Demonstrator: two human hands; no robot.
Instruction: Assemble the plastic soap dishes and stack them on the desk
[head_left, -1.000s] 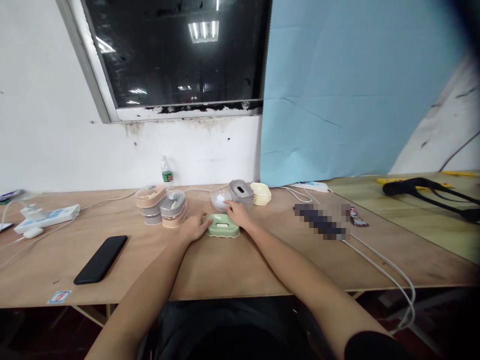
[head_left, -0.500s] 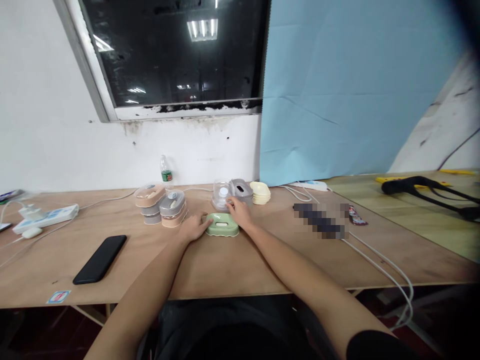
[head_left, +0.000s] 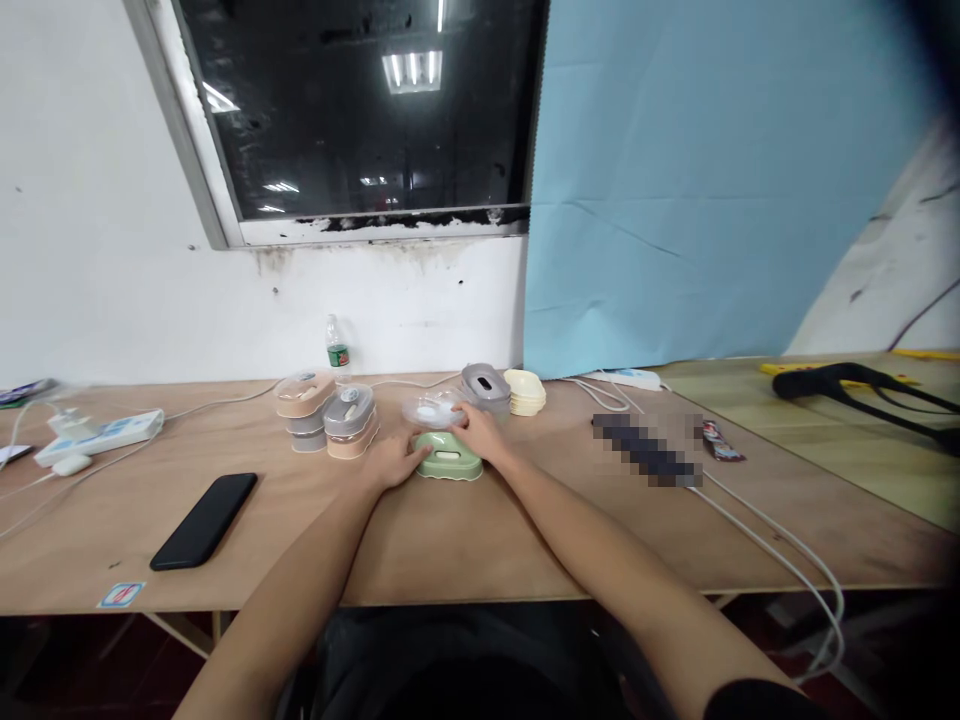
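Note:
A pale green soap dish (head_left: 454, 470) with a slot in its middle sits on the table in front of me. My left hand (head_left: 394, 460) grips its left end, thumb against the side. Just behind and above the dish, a clear plastic lid (head_left: 421, 410) with a round pale label is tilted. My right hand (head_left: 476, 432) pinches this lid by its right edge, with the wrist by the dish's right end. Behind my right hand stand a grey soap dish stack (head_left: 486, 382) and a stack of cream-yellow trays (head_left: 526, 392).
Lidded soap dishes (head_left: 350, 420) in grey and pink are piled at left, with a plastic bottle (head_left: 337, 345) behind. A black phone (head_left: 204, 520) lies nearer. Power strips (head_left: 105, 437) and white cables (head_left: 765, 540) run along both sides. A snack wrapper (head_left: 721, 440) lies at right.
The clear lid has come down from a more upright pose to a flatter one, closer to the green dish. My right hand moved with it; my left hand stays at the dish.

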